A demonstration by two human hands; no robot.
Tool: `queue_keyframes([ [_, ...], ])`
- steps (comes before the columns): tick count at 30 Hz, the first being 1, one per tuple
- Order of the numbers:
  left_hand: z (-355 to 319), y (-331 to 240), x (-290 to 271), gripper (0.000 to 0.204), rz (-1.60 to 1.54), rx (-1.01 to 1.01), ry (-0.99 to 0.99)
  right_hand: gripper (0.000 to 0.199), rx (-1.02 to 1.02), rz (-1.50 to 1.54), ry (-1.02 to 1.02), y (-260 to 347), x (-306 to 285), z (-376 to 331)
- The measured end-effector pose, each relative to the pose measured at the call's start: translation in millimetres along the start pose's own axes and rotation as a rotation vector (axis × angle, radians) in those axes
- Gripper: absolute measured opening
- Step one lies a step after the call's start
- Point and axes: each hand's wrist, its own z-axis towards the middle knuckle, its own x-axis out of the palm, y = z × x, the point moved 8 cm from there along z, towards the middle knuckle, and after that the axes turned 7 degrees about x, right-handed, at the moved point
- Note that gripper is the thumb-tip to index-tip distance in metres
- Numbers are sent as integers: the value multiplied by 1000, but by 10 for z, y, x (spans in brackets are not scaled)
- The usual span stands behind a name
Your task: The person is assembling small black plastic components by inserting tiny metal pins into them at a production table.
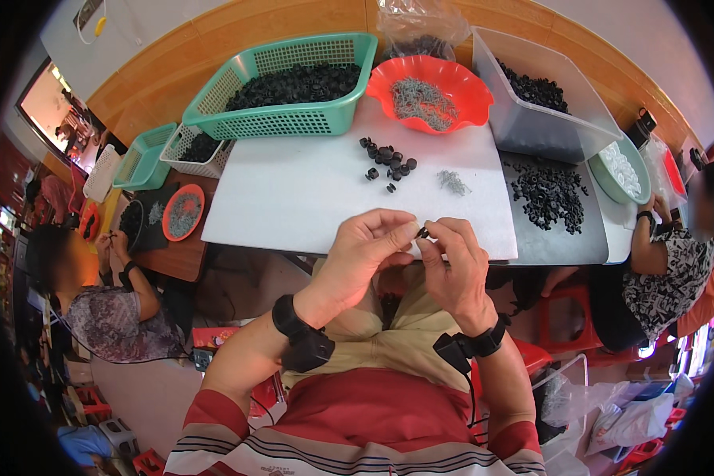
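Observation:
Just past the white sheet's near edge, my left hand [363,258] and my right hand [458,274] meet, thumbs and forefingers pinched together. Between the fingertips is a small black plastic part [422,233], mostly covered by them. Both hands are closed on it. On the white sheet [293,194] beyond my hands lies a loose group of small round black plastic parts [389,156]. To their right sits a little heap of thin metal springs [453,182]. Whether a spring is in my fingers cannot be made out.
Along the back stand a green basket [293,125] of black parts, a red scalloped bowl [477,99] of springs and a clear bin [543,135] of black parts. More black parts [549,197] cover a dark mat at right. People sit at left [119,317] and right [666,270].

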Motion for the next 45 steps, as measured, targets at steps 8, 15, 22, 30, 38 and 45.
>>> queue_keyframes([
  [8,258,-814,-260,25,1337,813,-265,22,190,197,-14,-237,-30,-28],
  [15,558,-783,-267,25,1657,676,-174,18,265,332,-18,-360,-9,-58],
  [22,618,-725,-282,20,1656,636,-106,17,313,416,-14,-424,-1,-71],
  [30,528,-756,-222,19,1432,640,-141,17,334,452,-13,-437,-10,-73],
  [38,453,-809,-326,22,1366,710,-183,18,328,448,-16,-427,-27,-75],
  [45,494,-755,-381,28,1259,625,-64,18,333,456,-15,-424,-27,-77],
])
